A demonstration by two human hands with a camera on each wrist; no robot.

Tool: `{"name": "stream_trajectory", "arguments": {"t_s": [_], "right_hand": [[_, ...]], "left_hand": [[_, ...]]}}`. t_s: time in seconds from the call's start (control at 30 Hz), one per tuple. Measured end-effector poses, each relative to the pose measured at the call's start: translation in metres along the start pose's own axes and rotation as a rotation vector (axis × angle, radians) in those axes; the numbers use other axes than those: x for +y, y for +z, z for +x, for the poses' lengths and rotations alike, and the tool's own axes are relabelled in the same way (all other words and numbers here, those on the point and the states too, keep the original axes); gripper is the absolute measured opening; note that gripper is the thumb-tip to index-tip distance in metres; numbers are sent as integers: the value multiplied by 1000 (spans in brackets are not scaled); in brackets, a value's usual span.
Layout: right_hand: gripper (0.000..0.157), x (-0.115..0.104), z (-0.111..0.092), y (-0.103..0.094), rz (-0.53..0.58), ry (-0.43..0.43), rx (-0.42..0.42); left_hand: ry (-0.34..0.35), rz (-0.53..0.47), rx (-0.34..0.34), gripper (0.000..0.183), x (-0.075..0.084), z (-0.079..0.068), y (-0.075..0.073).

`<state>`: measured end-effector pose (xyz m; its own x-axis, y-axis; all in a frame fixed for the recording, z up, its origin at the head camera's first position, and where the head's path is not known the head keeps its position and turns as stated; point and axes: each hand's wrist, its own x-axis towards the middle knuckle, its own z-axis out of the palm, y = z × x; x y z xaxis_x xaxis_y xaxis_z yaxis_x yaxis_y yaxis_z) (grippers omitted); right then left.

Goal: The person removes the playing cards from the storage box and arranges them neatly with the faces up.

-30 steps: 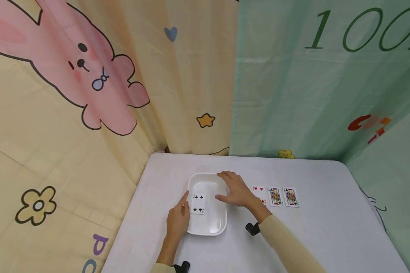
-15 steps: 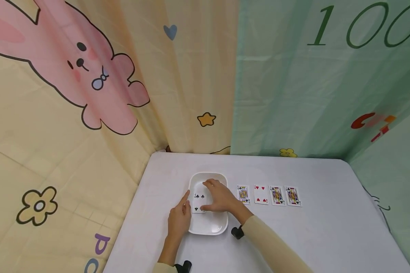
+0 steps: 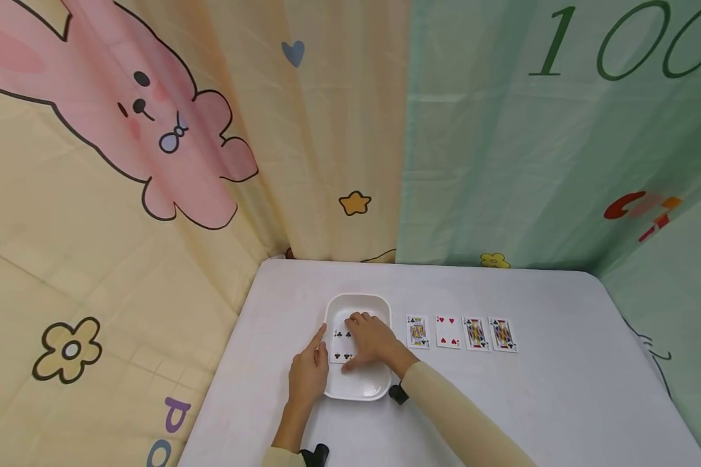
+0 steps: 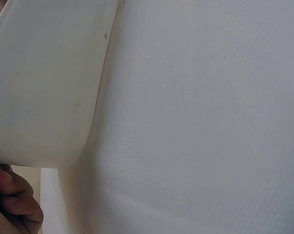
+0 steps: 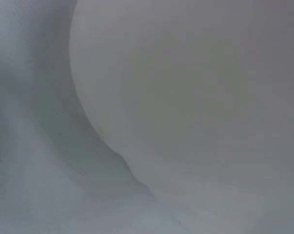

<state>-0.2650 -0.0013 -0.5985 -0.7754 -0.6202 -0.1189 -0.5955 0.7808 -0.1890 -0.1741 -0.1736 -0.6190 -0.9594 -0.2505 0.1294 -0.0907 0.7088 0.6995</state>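
Observation:
A white rectangular tray point(image 3: 359, 389) stands on the table, with a four of clubs playing card point(image 3: 341, 345) lying face up against its left side. My left hand point(image 3: 308, 376) holds the tray's left rim, its index finger straight along the edge. In the left wrist view, curled fingers point(image 4: 18, 200) show beside the tray's outer wall point(image 4: 49, 87). Over the tray, my right hand point(image 3: 370, 340) is spread above the card's right side. Its thumb is near the card's lower end and its fingertips near the upper end. The right wrist view is blurred by pale close surfaces.
Right of the tray lies a row of face-up cards: a face card point(image 3: 417, 332), a four of hearts point(image 3: 448, 332) and two more, a face card point(image 3: 476, 334) and another face card point(image 3: 504, 335). Printed curtains point(image 3: 344, 130) hang behind the white table point(image 3: 502, 402).
My right hand has moved left from the tray's right rim to over the four of clubs, uncovering the leftmost face card in the row. My left hand stays at the tray.

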Motion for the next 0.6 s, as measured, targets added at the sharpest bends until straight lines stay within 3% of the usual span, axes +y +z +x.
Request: {"name": "stream_trajectory", "arguments": {"t_s": [0.43, 0.6], "right_hand": [[92, -4, 0, 0, -31, -2, 23], [91, -2, 1, 3, -31, 3, 30]], "left_hand": [[8, -1, 4, 44, 1, -1, 0], [21, -11, 11, 44, 1, -1, 0]]}}
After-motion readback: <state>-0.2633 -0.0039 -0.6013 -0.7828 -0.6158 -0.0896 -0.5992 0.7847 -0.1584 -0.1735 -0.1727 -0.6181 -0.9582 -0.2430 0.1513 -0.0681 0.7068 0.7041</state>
